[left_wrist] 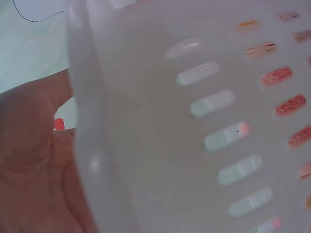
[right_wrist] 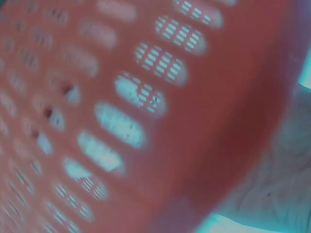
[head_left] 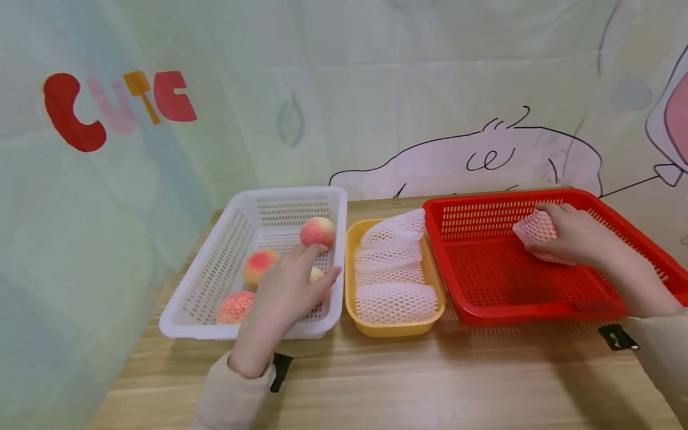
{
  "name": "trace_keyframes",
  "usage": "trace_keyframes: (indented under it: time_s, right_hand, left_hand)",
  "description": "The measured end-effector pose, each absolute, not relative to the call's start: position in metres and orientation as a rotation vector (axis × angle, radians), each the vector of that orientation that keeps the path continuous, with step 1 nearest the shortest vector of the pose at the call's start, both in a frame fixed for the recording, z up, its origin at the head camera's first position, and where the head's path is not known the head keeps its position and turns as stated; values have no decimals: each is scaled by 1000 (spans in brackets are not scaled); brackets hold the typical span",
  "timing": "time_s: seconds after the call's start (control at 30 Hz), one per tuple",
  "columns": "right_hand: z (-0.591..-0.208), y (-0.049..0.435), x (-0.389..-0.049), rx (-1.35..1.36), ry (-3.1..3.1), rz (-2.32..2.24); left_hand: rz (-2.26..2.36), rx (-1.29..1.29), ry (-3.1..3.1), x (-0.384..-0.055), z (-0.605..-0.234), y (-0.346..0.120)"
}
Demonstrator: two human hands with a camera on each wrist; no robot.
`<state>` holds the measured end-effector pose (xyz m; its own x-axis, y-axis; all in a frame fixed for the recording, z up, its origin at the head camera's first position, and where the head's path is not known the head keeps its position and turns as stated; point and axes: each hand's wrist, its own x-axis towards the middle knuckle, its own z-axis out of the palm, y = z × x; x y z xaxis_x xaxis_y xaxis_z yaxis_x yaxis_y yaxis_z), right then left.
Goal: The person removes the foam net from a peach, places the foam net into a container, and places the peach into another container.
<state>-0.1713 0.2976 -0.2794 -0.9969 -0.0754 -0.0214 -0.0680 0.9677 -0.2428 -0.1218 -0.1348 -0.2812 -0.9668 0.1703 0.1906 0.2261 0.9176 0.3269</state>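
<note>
My left hand (head_left: 287, 286) reaches down into the white basket (head_left: 252, 194), thumb and index finger spread above a pale peach (head_left: 316, 274). Beyond the fingertips sits a pink-and-cream peach (head_left: 317, 232). To the hand's left are a yellow-orange peach (head_left: 260, 266) and a speckled pink peach (head_left: 235, 308). Inside the red basket (head_left: 462, 312), my right hand (head_left: 575, 236) grips a peach in a pinkish foam net sleeve (head_left: 540, 230); the net hides most of the fruit. In the wrist views, the basket walls cover most of each hand's work.
Between the two baskets stands a yellow tray (head_left: 395, 328) holding several white foam net sleeves (head_left: 396, 301). All three containers rest on a wooden table (head_left: 430, 376). Behind them hangs a printed cloth (head_left: 344, 107) with cartoon drawings.
</note>
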Motion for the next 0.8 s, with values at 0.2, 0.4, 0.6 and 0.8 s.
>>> trace_keyframes:
  time_s: [0.2, 0.4, 0.6, 0.8]
  right_hand:
    - [-268, 309, -178, -114, 3070, -223]
    - [-265, 320, -189, -120, 3041, -73]
    - [-268, 328, -199, -129, 3000, -32]
    - [-266, 330, -204, -184, 2987, 13]
  left_hand:
    - [-531, -302, -2914, -122, -282, -135]
    - [-523, -307, -2908, -122, -282, -135]
    - [-515, -318, -2905, -122, -284, -135]
    - [-511, -329, -2889, -121, -284, -137]
